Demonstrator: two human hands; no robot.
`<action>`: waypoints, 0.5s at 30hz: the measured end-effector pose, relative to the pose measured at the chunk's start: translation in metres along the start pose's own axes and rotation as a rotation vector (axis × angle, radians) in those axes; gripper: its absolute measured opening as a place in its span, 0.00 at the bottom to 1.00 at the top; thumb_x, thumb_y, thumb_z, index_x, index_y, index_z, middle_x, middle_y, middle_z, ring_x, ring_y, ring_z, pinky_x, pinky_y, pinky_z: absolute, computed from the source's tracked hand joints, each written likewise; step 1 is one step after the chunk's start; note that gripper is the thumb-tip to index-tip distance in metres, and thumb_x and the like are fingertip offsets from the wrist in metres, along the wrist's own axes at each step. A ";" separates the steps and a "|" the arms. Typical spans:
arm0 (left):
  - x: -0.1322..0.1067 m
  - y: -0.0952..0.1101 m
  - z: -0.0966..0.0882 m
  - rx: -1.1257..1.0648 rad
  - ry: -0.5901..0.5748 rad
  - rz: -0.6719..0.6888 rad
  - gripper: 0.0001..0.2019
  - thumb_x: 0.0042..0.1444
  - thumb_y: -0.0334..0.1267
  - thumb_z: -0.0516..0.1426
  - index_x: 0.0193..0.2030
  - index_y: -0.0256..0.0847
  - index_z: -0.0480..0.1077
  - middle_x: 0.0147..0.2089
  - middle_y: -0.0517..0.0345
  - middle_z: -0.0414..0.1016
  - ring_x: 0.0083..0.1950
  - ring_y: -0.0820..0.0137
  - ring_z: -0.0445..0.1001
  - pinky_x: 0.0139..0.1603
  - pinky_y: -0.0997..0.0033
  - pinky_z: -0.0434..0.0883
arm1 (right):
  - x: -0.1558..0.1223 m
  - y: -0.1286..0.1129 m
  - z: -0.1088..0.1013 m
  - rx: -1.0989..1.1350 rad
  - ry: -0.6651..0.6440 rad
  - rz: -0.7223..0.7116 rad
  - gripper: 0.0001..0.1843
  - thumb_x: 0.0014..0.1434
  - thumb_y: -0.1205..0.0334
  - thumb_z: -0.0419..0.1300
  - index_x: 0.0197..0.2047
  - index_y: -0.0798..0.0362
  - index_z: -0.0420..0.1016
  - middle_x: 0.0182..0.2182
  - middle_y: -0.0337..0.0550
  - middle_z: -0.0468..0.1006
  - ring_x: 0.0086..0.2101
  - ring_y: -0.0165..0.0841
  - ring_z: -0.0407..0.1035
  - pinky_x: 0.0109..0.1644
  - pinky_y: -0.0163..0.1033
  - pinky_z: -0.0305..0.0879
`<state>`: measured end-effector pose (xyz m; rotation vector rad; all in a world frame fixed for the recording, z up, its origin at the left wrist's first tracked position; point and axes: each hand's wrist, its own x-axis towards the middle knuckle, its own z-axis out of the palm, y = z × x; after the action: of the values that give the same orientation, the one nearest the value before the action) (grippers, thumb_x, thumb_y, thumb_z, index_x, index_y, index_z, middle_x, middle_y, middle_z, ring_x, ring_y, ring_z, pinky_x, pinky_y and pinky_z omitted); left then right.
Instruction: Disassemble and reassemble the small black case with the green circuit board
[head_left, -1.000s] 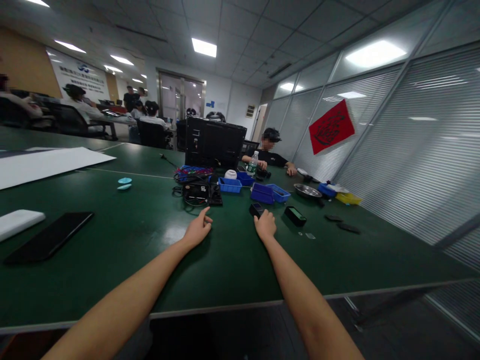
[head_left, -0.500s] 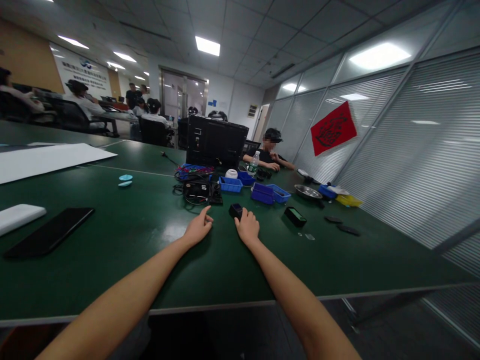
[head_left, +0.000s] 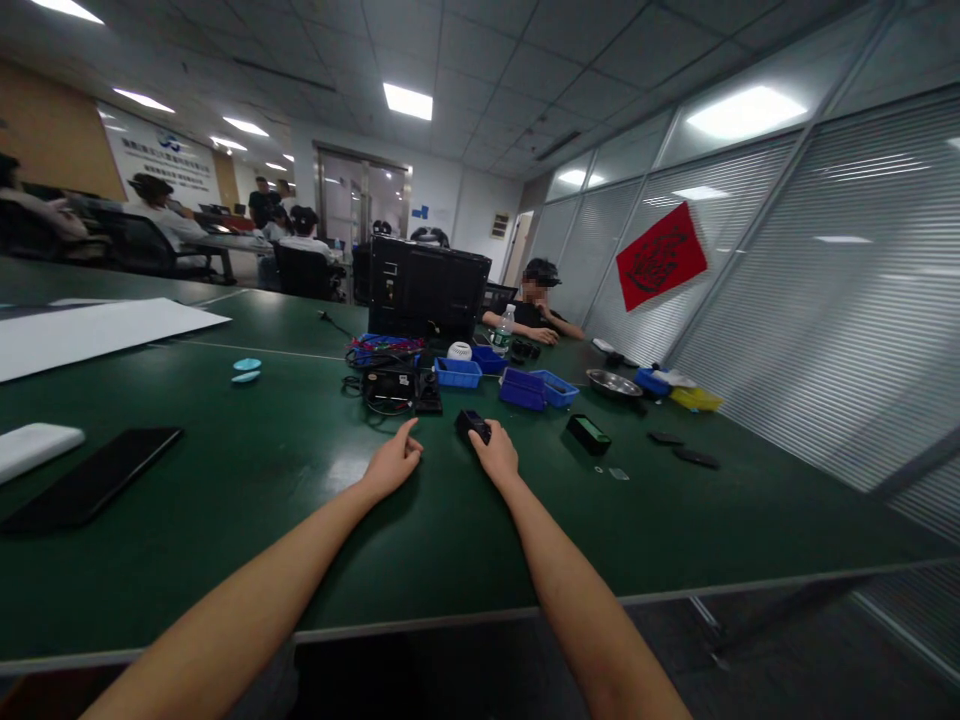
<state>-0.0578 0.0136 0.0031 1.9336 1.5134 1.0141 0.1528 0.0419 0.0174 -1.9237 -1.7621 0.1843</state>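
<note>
My right hand (head_left: 497, 451) is closed around the near end of a small black box-shaped device (head_left: 468, 422), which rests on the green table. Its far end shows a dark, glossy face; the fingers cover the rest. To the left, my left hand (head_left: 391, 461) lies on the table holding nothing, one finger stretched forward and the others loosely bent. Just beyond it sits a black boxy unit (head_left: 389, 388) with cables and a small black stand (head_left: 428, 392). Further right is a black case with a green top (head_left: 589, 434), apart from both hands.
Blue bins (head_left: 458, 373), a white ball (head_left: 459, 351), a water bottle (head_left: 504, 328) and a monitor (head_left: 427, 288) stand beyond my hands. A metal bowl (head_left: 613, 383) is at right; a black flat panel (head_left: 94, 478) lies left. A person (head_left: 536, 305) sits across the table.
The view has shifted slightly. My right hand has changed its hold a little, with the fingers less visible over the black device. My left hand stays about where it was.
</note>
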 end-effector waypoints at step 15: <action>0.000 -0.001 -0.001 0.006 -0.019 0.016 0.30 0.50 0.33 0.50 0.61 0.39 0.49 0.39 0.57 0.73 0.36 0.72 0.71 0.41 0.73 0.65 | 0.014 0.026 -0.010 0.079 0.035 0.074 0.34 0.54 0.40 0.47 0.55 0.57 0.61 0.50 0.52 0.68 0.49 0.40 0.62 0.49 0.39 0.57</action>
<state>-0.0592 0.0141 0.0027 1.9570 1.4946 0.9970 0.1827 0.0524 0.0172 -1.9250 -1.6378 0.2416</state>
